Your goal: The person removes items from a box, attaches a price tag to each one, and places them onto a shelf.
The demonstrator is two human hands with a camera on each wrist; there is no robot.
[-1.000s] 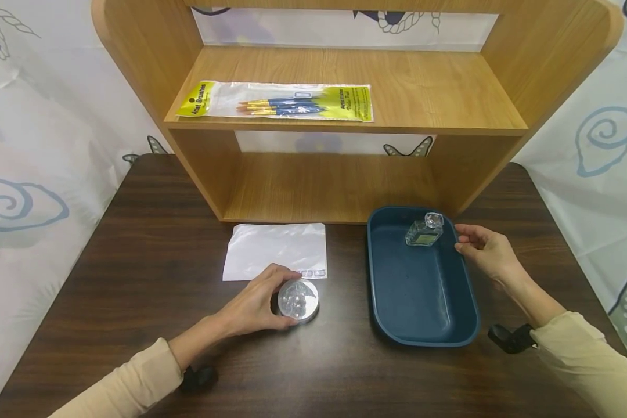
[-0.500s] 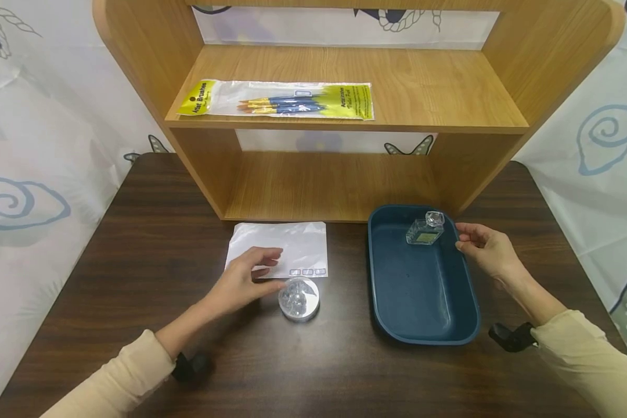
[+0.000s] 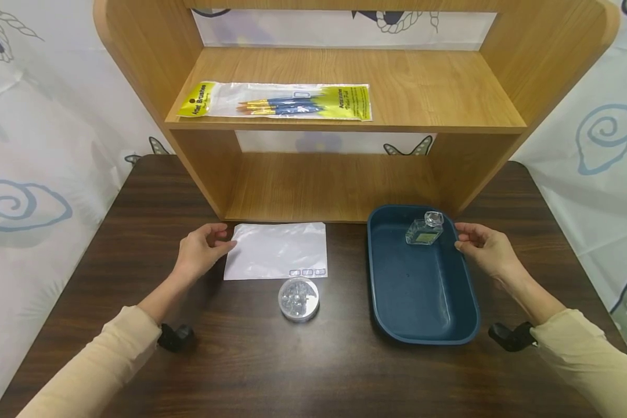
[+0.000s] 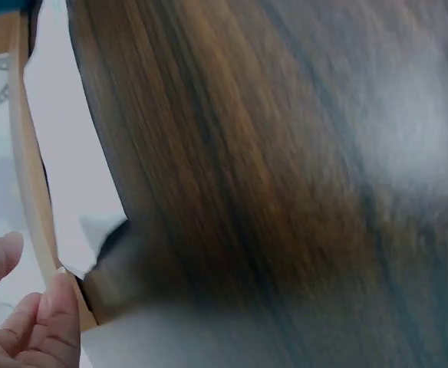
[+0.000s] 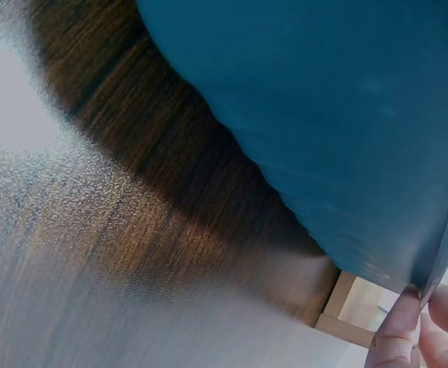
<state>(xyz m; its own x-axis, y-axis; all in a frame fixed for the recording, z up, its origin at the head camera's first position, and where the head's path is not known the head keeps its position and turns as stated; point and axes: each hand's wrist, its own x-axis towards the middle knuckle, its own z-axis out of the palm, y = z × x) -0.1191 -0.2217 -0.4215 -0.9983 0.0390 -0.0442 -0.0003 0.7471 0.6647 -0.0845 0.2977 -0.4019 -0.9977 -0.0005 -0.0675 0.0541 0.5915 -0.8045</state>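
My left hand (image 3: 201, 251) is at the left edge of a flat white packet (image 3: 279, 249). In the left wrist view its thumb and fingers stand apart near the packet's corner (image 4: 82, 249); I cannot tell whether they touch it. My right hand (image 3: 488, 249) pinches the rim of a dark blue plastic tray (image 3: 418, 302) at its upper right side. In the right wrist view the tray's outer wall (image 5: 324, 130) leads down to the pinching fingertips. Inside the tray, a glass perfume bottle (image 3: 424, 231) leans at the back. A round container with a clear lid (image 3: 298, 299) rests in front of the packet.
A wooden shelf unit (image 3: 324, 186) stands behind the packet and tray on the dark wooden table (image 3: 313, 371). On its upper shelf lies a bag of artist brushes (image 3: 279, 103). A patterned white cloth (image 3: 36, 116) hangs around the table.
My left hand has let go of the round container and moved left and back to the packet's left edge. The right hand has stayed at the tray's rim.
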